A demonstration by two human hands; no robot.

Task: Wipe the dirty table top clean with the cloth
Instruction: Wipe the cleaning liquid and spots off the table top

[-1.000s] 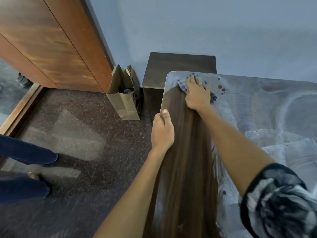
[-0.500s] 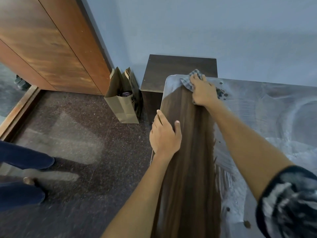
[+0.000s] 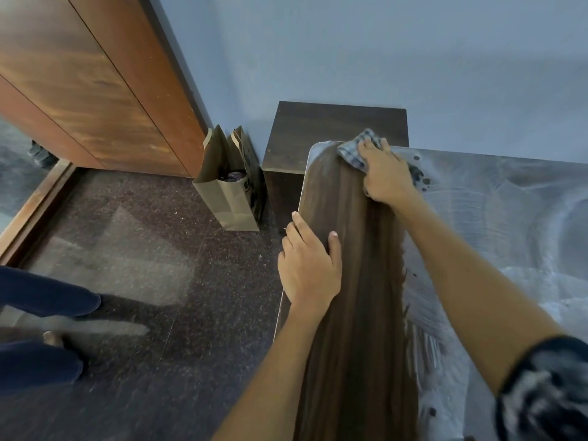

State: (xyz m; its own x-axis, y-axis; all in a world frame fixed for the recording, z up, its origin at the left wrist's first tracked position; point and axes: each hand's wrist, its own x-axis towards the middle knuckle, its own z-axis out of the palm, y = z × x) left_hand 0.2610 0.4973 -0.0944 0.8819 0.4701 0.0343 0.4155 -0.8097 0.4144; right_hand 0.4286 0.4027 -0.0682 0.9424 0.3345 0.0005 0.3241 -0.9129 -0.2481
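Brown paper bags stood on the dark speckled floor against the blue wall, just beside a low dark wooden cabinet that sat behind the counter's far left corner. An orange-brown wooden door filled the upper left, and another person's legs in dark blue trousers stood on the floor at the left edge. Along the left side of the counter ran a clean dark wood strip; the rest to the right was covered in grey-white smears with a few dark spots. Nothing lay on the counter between the hands. The left hand rested on the counter's left edge, fingers spread and loose, holding nothing, thumb lying on the wiped strip. The right hand, arm stretched forward, pressed flat on the checked cloth at the far left corner, fingers bent over it, with the cloth showing beyond the fingertips.
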